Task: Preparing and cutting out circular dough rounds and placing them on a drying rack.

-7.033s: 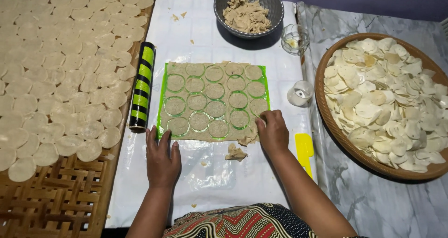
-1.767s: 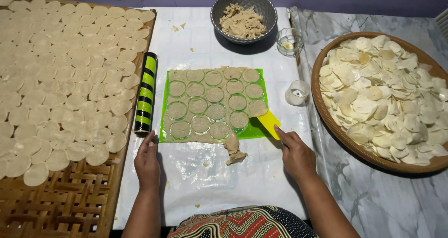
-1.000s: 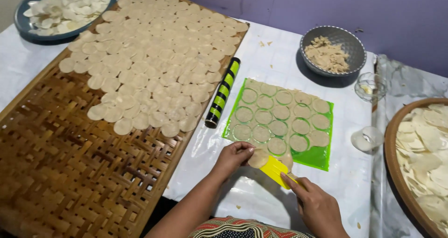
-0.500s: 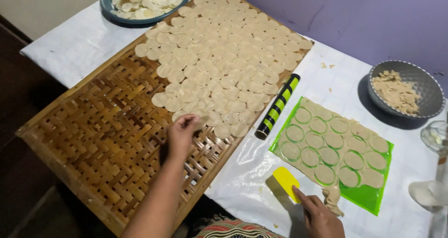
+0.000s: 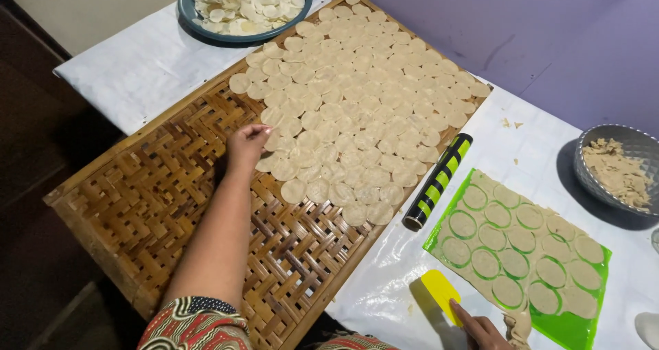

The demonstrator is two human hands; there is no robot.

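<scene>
The left hand pinches a dough disc onto the woven bamboo tray; the right hand seemingly holds the yellow scraper. Next, lift another disc.

I have 1 view only, from the head camera, so nothing overlaps with another. It looks steeply down and leftward from above the near table edge. The woven bamboo tray sits close beneath me, the green cutting mat lower right, and the purple wall closes off the far side.
</scene>
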